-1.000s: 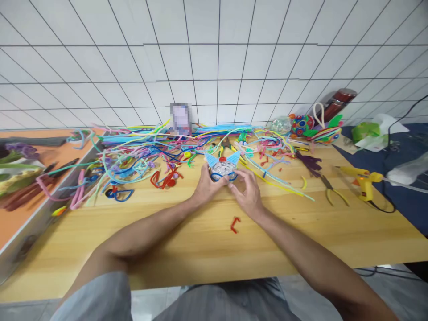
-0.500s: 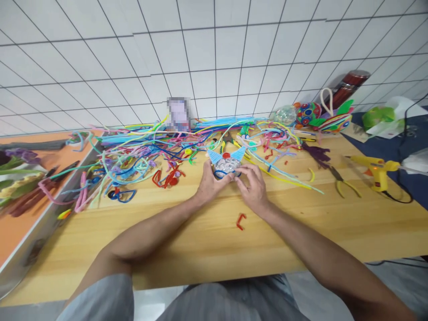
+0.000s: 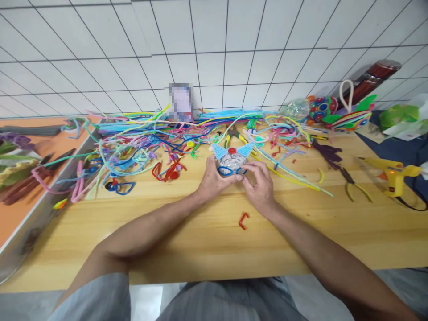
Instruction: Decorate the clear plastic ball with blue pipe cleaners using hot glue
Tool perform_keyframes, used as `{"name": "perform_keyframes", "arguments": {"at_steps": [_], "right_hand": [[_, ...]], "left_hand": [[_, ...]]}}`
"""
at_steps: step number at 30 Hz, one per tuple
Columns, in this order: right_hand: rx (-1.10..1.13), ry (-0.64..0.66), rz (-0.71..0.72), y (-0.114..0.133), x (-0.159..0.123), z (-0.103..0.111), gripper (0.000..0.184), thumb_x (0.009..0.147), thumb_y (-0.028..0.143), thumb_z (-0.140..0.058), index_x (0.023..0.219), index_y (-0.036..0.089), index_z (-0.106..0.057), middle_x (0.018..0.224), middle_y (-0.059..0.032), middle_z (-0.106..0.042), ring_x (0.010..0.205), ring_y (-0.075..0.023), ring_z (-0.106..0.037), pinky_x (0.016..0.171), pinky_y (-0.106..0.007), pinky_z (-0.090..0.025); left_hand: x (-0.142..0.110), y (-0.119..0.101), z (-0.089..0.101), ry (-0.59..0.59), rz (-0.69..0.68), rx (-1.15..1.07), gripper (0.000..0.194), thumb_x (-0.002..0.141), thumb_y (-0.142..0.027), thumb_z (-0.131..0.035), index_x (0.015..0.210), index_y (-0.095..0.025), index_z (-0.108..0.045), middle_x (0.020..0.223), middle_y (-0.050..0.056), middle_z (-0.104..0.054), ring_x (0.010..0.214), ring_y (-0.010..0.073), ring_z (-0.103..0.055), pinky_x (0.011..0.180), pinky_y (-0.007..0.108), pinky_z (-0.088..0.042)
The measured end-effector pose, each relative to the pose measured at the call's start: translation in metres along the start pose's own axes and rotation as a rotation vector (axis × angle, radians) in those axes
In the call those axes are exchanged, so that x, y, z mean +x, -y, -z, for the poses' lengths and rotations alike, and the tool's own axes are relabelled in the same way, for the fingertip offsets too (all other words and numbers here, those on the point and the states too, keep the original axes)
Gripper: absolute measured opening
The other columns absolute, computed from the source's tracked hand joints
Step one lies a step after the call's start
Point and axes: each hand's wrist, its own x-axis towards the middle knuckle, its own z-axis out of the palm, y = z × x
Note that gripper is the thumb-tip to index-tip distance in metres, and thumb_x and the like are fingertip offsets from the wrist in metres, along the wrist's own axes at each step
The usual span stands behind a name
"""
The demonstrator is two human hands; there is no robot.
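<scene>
Fingers (image 3: pixel 210 165) of the left hand (image 3: pixel 213 179) were curled around a clear ball (image 3: pixel 238 162) in the head view, its thumb crossing below; those of the right hand (image 3: pixel 263 189) pinched the side of the blue loops (image 3: pixel 231 171) on the ball's near face. The ball was in both hands, just above the table (image 3: pixel 187 243) or resting on it; which of the two could not be told.

As far as showed, the upper part looked done: two blue triangles (image 3: pixel 220 153) stood at the ball's eleven and one o'clock, with a red disc (image 3: pixel 232 150) between them at twelve. The blue loops seemed the piece in hand, in place but perhaps not yet secured. A red bent piece (image 3: pixel 241 221) lay loose towards six o'clock from the ball, not attached to anything.

The ball was glossy and crinkled with highlights, the triangles flat and finely ribbed, the loops thin and rounded. Soft, fuzzy-looking strands (image 3: pixel 129 167) tangled from nine to eleven o'clock. At two o'clock sat a decorated ball (image 3: pixel 323 108), round and studded with coloured discs. Metal pliers (image 3: pixel 349 178) with yellow handles and a smooth yellow glue gun (image 3: pixel 397 176) lay near three, on pale, grained wood.
</scene>
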Motion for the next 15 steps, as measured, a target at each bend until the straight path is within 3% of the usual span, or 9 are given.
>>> {"name": "perform_keyframes", "arguments": {"at_steps": [8, 15], "right_hand": [[-0.036, 0.017, -0.01, 0.0024, 0.0002, 0.0008, 0.02, 0.108, 0.03, -0.067, 0.127, 0.03, -0.074, 0.121, -0.0107, -0.075, 0.119, -0.0319, -0.073, 0.107, -0.057, -0.063], [-0.009, 0.009, 0.007, 0.0021, 0.0003, 0.001, 0.021, 0.107, 0.03, -0.068, 0.128, 0.031, -0.074, 0.121, -0.0102, -0.076, 0.118, -0.0318, -0.073, 0.107, -0.056, -0.063]], "left_hand": [[-0.0015, -0.0024, 0.0036, 0.035, -0.002, -0.078, 0.074, 0.082, -0.054, -0.099, 0.135, -0.026, -0.057, 0.132, 0.01, -0.063, 0.131, 0.0323, -0.064, 0.117, 0.049, -0.055], [-0.002, -0.0045, 0.0014, -0.005, 0.031, -0.11, 0.094, 0.066, -0.058, -0.108, 0.138, -0.027, -0.056, 0.137, 0.011, -0.064, 0.135, 0.035, -0.063, 0.117, 0.05, -0.056]]}}
